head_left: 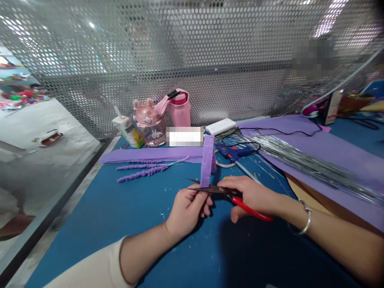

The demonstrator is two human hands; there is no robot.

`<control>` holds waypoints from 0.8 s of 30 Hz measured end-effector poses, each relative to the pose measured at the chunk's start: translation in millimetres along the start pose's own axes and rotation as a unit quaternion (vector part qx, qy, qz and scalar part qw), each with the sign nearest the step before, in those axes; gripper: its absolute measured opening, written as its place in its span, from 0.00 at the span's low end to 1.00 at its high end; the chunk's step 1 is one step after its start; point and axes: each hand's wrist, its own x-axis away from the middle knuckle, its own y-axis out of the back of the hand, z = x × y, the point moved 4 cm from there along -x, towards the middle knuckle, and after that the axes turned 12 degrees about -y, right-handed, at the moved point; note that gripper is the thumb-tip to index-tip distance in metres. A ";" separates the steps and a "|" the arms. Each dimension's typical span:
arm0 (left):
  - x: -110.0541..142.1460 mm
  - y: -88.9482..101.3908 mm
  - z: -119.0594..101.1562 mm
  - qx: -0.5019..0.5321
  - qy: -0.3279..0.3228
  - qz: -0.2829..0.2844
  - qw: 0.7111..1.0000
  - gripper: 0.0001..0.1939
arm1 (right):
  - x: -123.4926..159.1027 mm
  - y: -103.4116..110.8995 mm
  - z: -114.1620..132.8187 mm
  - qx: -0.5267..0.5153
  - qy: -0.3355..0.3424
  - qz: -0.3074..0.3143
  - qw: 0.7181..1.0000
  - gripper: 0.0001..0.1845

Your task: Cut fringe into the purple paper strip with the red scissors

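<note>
My left hand (188,207) pinches the near end of a narrow purple paper strip (207,160) that stands up from the fingers. Red-handled scissors (221,189) are in my right hand (255,194), their blades parted around the strip just above my left fingertips. Beyond my hands, several fuzzy purple stems (143,173) lie on the blue table, one with a bare wire end. Behind those stems stretches a flat stack of long purple paper strips (156,155).
A blue glue gun (235,152) lies right of centre, near a bundle of silvery wires (312,160) on purple sheets (291,124). A drink carton (128,130), a clear bottle (153,132) and a pink bottle (181,112) stand before the perforated metal screen (120,60).
</note>
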 end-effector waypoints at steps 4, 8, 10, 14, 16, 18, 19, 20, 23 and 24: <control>-0.8 -0.4 -0.7 0.003 0.004 -0.001 1.000 0.21 | -0.2 1.6 0.7 0.006 0.002 -0.012 1.000 0.33; -1.0 -0.1 -0.8 0.005 0.002 -0.009 1.000 0.22 | -0.8 2.3 1.5 0.017 0.000 -0.010 1.000 0.31; -0.9 0.4 0.0 0.000 0.003 -0.013 1.000 0.22 | -1.0 2.6 1.2 0.023 -0.002 -0.011 1.000 0.31; -0.8 1.5 1.9 -0.017 0.003 -0.018 1.000 0.23 | -0.9 3.1 0.4 0.016 0.007 -0.016 1.000 0.30; -0.8 1.7 3.1 -0.022 0.004 -0.016 1.000 0.22 | -0.7 3.3 -0.1 0.017 0.011 -0.020 1.000 0.30; -0.8 1.7 4.0 -0.023 0.006 -0.011 1.000 0.22 | -0.7 3.1 -0.9 0.019 0.009 -0.020 1.000 0.31; -0.8 1.7 4.3 -0.022 0.006 -0.009 1.000 0.22 | -0.8 2.9 -1.3 0.019 0.007 -0.018 1.000 0.31; -0.7 1.7 4.3 -0.021 0.006 -0.008 1.000 0.22 | -0.9 2.6 -1.6 0.018 0.006 -0.016 1.000 0.31; -0.5 1.7 3.5 -0.022 0.007 -0.006 1.000 0.22 | -1.5 1.8 -2.1 0.022 0.001 -0.016 1.000 0.31; -0.5 1.6 3.0 -0.020 0.008 -0.006 1.000 0.22 | -1.7 1.7 -2.1 0.024 0.000 -0.018 1.000 0.31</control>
